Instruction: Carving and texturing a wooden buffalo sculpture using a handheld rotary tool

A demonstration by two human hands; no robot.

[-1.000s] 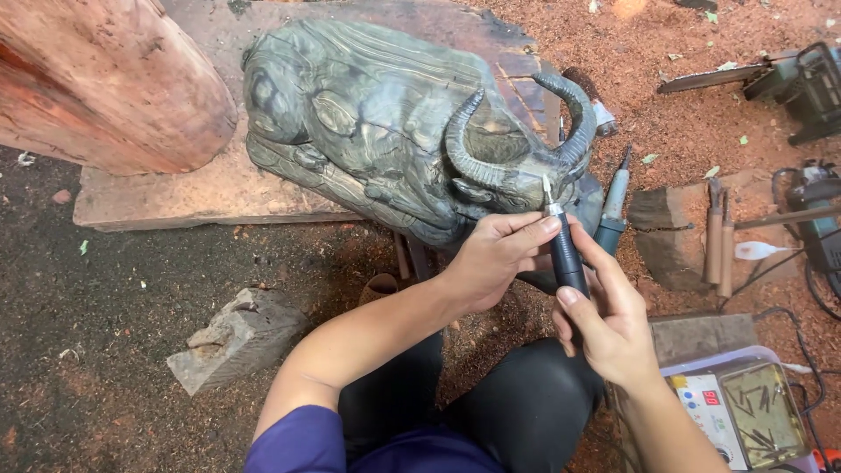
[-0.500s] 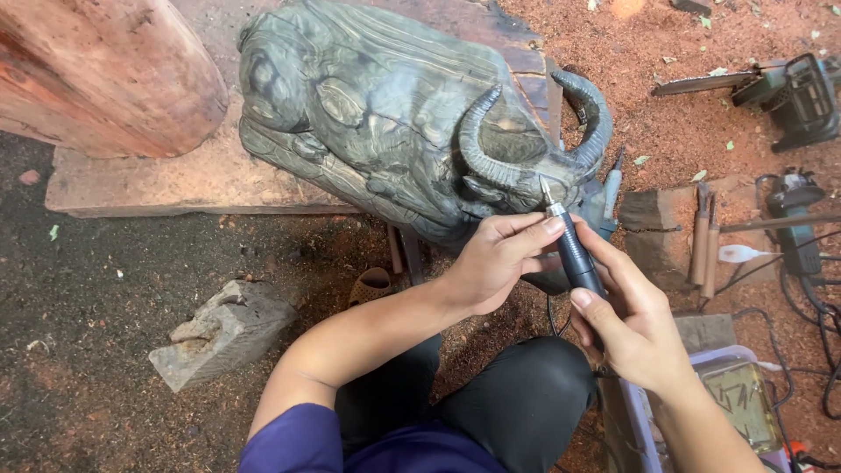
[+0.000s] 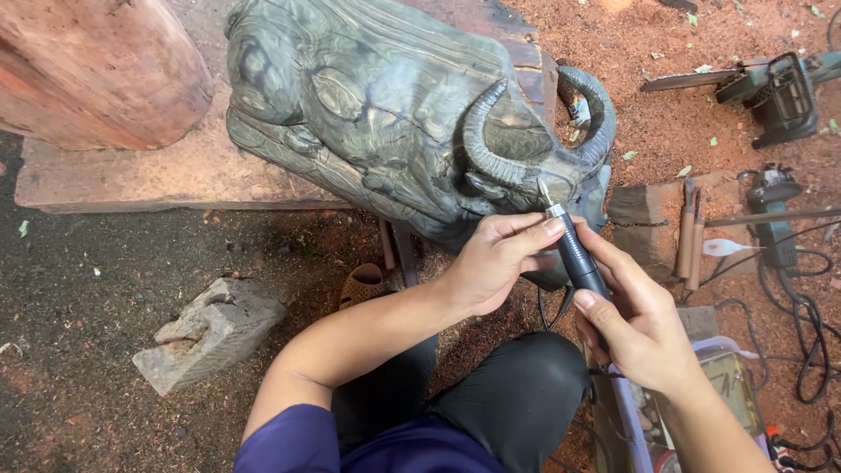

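The right hand (image 3: 639, 320) has its fingers wrapped shut around the dark barrel of a rotary tool (image 3: 574, 254), thumb lying along it. The left hand (image 3: 495, 263) pinches the tool near its silver collar, thumb and forefinger pressed together on it, the other fingers curled under. The tool's fine bit points up and left, its tip touching or just off the carving (image 3: 394, 123) below the horns, at centre frame.

The carving is a grey-green buffalo head with curved horns, lying on a wood slab (image 3: 166, 171) in the upper half. A reddish log (image 3: 96, 70) rests on the slab at upper left.

At lower right, beneath the right wrist, sits a clear plastic box (image 3: 714, 372); its contents are too hidden to tell.

The ground is dark earth on the left and red sawdust on the right. A stone block (image 3: 210, 333) lies at lower left. Chisels (image 3: 688, 232) lie on a brick right of the carving, near a grinder (image 3: 771, 215) with black cords. A chainsaw (image 3: 762, 83) sits at upper right.
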